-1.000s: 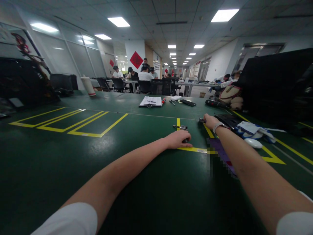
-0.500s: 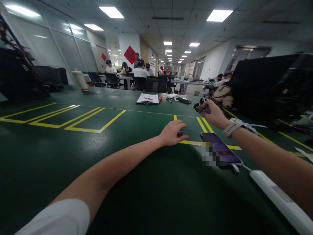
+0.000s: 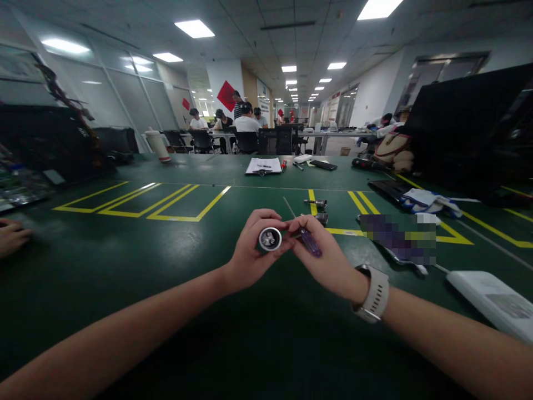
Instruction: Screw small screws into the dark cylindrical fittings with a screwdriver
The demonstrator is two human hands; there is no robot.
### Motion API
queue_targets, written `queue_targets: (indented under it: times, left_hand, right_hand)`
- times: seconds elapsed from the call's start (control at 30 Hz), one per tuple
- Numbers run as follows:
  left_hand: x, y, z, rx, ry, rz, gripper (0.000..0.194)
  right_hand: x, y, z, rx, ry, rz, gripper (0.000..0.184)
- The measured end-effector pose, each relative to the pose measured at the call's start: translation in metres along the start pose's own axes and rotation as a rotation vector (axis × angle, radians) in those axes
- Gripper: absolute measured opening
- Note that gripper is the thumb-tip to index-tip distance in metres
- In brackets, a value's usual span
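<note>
My left hand point(image 3: 250, 250) is closed around a round metal connector point(image 3: 270, 239), whose open end faces me and shows several round contacts inside. Purple and see-through, the handle of a screwdriver point(image 3: 310, 243) lies in my right hand point(image 3: 328, 258), with its thin shaft slanting up and left. The fingertips of both hands meet beside the connector. Just behind my right hand, a metal connector part point(image 3: 315, 203) lies on the green table point(image 3: 200, 339). A second metal part point(image 3: 322, 217) is partly hidden by that hand.
To the right lie a partly blurred phone point(image 3: 393, 253), a white power strip point(image 3: 491, 297) and a white-blue cloth point(image 3: 431, 201). A clipboard point(image 3: 264, 165) sits farther back. Another person's hand point(image 3: 14, 236) rests at the left edge. Yellow tape point(image 3: 175, 218) marks the table.
My right hand has come down and left with the screwdriver, and my left hand has drawn nearer me. The connector has passed from right hand to left. Another person's hand has appeared at left.
</note>
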State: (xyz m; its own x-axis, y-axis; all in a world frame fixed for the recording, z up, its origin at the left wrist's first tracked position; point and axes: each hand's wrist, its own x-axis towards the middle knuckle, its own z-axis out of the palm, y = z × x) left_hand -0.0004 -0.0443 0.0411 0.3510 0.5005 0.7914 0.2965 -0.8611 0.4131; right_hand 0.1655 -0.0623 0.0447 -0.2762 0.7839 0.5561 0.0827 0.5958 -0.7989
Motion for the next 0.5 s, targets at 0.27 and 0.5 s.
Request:
queue_targets:
  times: [0.27, 0.5]
  left_hand:
    - [-0.028, -0.026, 0.003, 0.018, -0.303, -0.262, 0.008]
    - [-0.031, -0.029, 0.005, 0.106, -0.392, -0.285, 0.014]
  right_hand:
    - [-0.035, 0.001, -0.007, 0.304, 0.068, 0.193, 0.027]
    - [-0.044, -0.007, -0.004, 0.115, -0.107, 0.259, 0.012]
